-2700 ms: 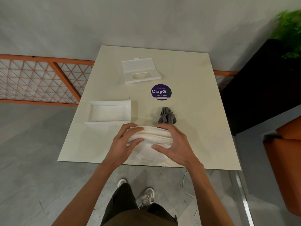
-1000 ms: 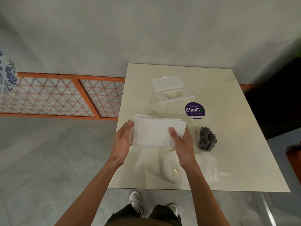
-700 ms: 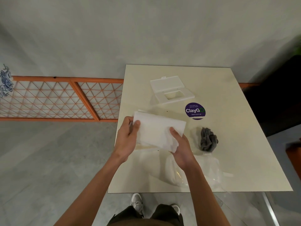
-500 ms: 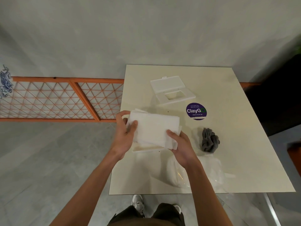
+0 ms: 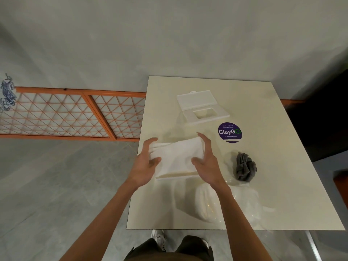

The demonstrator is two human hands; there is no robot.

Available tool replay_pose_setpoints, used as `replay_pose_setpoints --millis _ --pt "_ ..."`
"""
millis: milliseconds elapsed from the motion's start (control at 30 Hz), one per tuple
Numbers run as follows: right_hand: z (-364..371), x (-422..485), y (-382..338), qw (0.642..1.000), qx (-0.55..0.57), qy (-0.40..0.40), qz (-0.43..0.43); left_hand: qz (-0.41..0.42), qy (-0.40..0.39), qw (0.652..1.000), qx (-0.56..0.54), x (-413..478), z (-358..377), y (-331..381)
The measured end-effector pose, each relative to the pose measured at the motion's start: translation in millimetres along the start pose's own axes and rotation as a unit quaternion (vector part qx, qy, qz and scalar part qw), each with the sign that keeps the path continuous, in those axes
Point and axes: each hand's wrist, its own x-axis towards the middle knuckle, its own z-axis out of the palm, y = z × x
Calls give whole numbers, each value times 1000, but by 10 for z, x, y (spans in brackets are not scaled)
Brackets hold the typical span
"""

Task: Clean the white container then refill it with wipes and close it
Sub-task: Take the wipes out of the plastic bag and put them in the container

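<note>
A white stack of wipes [image 5: 176,157] sits over the open white container [image 5: 175,175], of which only the near rim shows. My left hand [image 5: 147,162] grips the stack's left end and my right hand [image 5: 206,161] holds its right end, thumbs on top. The container's white lid [image 5: 203,106], with its flap open, lies farther back on the table. A crumpled grey cloth [image 5: 244,169] lies to the right of my right hand.
A clear plastic wrapper [image 5: 216,204] with something white in it lies near the table's front edge. A purple round ClayGo sticker [image 5: 229,132] is on the cream table [image 5: 263,129]. An orange lattice fence [image 5: 66,113] stands to the left, a dark cabinet at right.
Both hands lifted the stack of wipes off the wrapper, carried it left over the container and lowered it. My view shifted left.
</note>
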Motion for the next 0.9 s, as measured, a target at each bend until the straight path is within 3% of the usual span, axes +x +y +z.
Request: replay_pose_setpoints --millis 100,267,467,900 --pt "-9 11 97 997 -66 -18 -43 50 -32 994 93 41 41 -81" --pt "-38 52 200 992 -115 23 -55 82 -13 990 115 110 145 -28" --pt "-114 153 309 983 -175 -49 -37 54 -80 979 181 216 167 -70" --pt "-20 332 400 939 -319 11 -127 115 -113 941 299 351 113 -67"
